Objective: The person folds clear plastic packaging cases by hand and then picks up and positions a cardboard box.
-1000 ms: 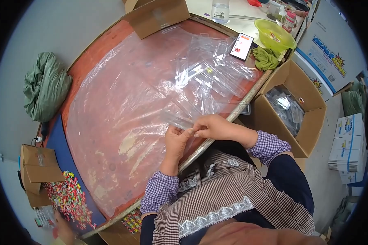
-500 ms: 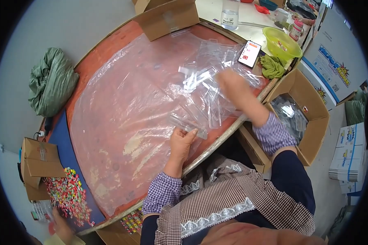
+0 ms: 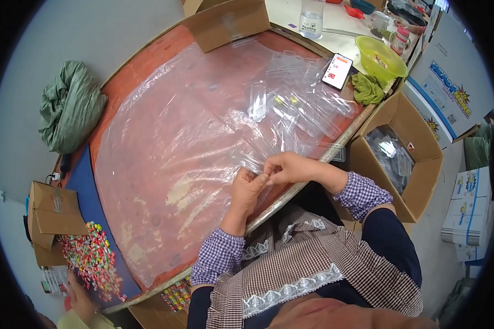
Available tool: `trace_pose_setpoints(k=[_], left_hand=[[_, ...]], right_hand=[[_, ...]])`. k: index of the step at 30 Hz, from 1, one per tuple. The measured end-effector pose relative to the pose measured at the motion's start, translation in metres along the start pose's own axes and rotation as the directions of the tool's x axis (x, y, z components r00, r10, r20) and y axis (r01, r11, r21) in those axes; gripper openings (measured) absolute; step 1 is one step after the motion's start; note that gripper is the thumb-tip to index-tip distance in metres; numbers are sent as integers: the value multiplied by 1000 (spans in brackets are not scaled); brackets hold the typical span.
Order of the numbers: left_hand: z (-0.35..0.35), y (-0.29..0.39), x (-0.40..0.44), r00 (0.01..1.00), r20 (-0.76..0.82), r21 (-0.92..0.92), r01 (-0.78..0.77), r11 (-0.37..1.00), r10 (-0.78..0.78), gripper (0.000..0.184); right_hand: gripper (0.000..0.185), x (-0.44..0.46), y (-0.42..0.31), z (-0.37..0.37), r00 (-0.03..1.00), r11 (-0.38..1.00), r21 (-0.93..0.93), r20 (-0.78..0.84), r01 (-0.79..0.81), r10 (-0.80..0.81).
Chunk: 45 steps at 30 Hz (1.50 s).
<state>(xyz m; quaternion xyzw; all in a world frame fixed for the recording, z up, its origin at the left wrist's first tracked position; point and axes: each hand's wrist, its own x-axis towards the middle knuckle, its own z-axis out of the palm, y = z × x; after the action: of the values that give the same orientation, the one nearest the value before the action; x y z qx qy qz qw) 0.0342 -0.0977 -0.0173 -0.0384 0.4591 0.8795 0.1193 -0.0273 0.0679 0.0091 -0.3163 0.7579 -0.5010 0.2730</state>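
Observation:
My left hand [image 3: 248,187] is closed around the near end of a clear plastic case [image 3: 247,160], which lies low over the film-covered table. Beside it, my right hand [image 3: 286,168] has its fingertips pinched together at that same end, touching my left thumb. Whatever is between the right fingertips is hidden. Beyond my hands a loose pile of similar clear plastic cases [image 3: 313,112] spreads over the table, one of them [image 3: 257,101] lying apart on its left side.
Clear film covers the red table [image 3: 148,164]. A phone [image 3: 337,71], a green cloth [image 3: 368,89] and a yellow-green basin [image 3: 380,57] are at the far right. An open carton [image 3: 425,159] holding clear plastic stands at right. At lower left are small colourful pieces [image 3: 96,263] and another person's hand [image 3: 81,300].
My right hand has come back from the pile towards me and met my left hand at the case. Cases in the pile have shifted. My left hand has stayed nearly in place.

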Motion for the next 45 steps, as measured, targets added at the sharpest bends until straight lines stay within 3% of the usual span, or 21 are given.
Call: trace_pose_setpoints(k=[1,4,9,12,13,14,16,18,19,20,22,23,24,26,27,30,34,38,43,45], left_hand=[[1,0,0,1000,-14,-29,25,999,-25,31],[-4,-5,3,999,10,-20,35,999,-35,30],[5,6,-2,996,-40,12,76,997,-76,28],[-1,-4,4,994,-81,30,70,997,-68,28],[-2,-5,6,993,-102,37,63,997,-59,28],[-2,-4,6,993,-102,39,62,997,-57,28],[1,-2,6,994,-107,34,4,999,0,28],[4,-3,4,994,-104,30,-22,999,25,29],[6,-3,3,995,-98,30,-32,999,35,29],[6,-2,4,995,-91,34,-48,998,51,29],[6,1,5,994,-90,32,-67,997,69,29],[8,1,5,994,-77,47,-78,996,82,29],[9,0,4,994,-65,62,-85,994,89,29],[8,-3,2,995,-55,81,-82,993,86,29],[5,-3,2,997,-37,76,-65,995,68,29],[0,1,-1,999,1,74,-37,997,37,29],[7,3,-3,999,-50,77,-9,997,13,28],[-9,-8,5,999,-30,109,23,994,-19,26],[1,-2,0,1000,-1,133,21,991,-21,26],[4,0,0,1000,10,124,10,992,-12,30]], right_hand=[[24,-2,-1,0,1000,1000,-4,-1,1,-1],[20,-10,-7,-4,996,948,311,72,-71,52],[15,-9,-2,-6,982,868,458,105,-190,160],[14,-7,-8,-10,982,964,198,-23,-180,188],[14,-5,-14,-18,973,990,-75,-209,-116,98],[14,-3,-17,-30,933,932,-349,-357,-94,-39],[17,7,-10,-73,666,623,-761,-561,-181,-492],[19,9,-16,-118,553,536,-763,-638,-361,-536],[19,6,-15,-117,550,534,-763,-639,-364,-538],[20,5,-13,-113,626,559,-760,-621,-333,-472],[22,1,-8,-96,771,611,-744,-548,-271,-325],[23,-5,-16,-74,875,751,-648,-428,-123,-226],[24,-9,-26,-46,950,870,-494,-274,-7,-148],[24,-11,-30,-17,998,983,-181,56,-4,15],[24,-12,-26,-12,998,985,-173,55,-6,15],[20,-6,-9,0,992,979,164,52,-124,117],[16,-11,0,2,1000,957,290,8,-20,18],[15,-15,1,0,990,900,413,44,-141,135],[15,-19,-2,-1,982,864,468,48,-184,184],[13,-19,-4,0,983,955,247,-42,-165,181]])
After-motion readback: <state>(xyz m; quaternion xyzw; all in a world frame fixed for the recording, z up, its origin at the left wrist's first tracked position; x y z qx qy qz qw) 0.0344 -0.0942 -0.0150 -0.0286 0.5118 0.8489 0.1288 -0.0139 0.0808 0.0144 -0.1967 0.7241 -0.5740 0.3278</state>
